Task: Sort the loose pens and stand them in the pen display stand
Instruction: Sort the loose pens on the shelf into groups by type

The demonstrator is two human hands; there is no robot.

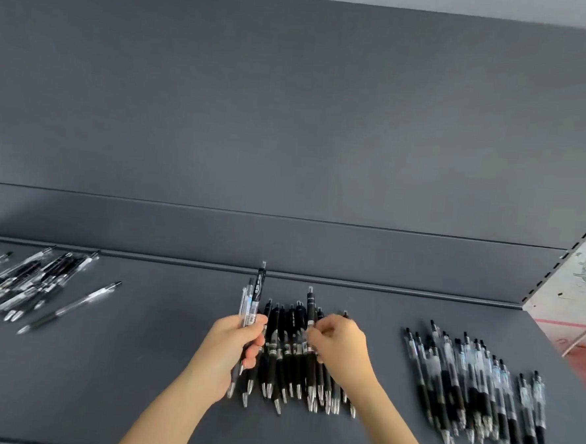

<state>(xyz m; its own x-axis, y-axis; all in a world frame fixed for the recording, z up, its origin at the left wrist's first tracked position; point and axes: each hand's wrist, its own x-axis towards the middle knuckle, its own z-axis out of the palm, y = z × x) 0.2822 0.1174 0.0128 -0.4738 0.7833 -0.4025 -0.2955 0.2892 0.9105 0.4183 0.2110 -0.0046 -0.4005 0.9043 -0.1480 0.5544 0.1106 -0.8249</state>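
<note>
On a dark grey shelf [137,384] lie three groups of pens. My left hand [234,341] grips a small bunch of pens [253,298], some clear and one black, held upright with the tips down. My right hand [340,345] pinches one black pen [311,308] at the top of the middle row of black pens [286,358], which lie side by side with tips toward me. A row of clear-barrelled pens with black grips [473,387] lies to the right. A loose heap of mixed pens [30,281] lies at the far left. No pen display stand is in view.
The shelf's dark grey back panel [291,118] rises behind the pens, with a raised lip [179,261] along its foot. A slotted white upright [563,259] stands at the right end. Beyond it, a pale floor with pink marks [580,328] shows.
</note>
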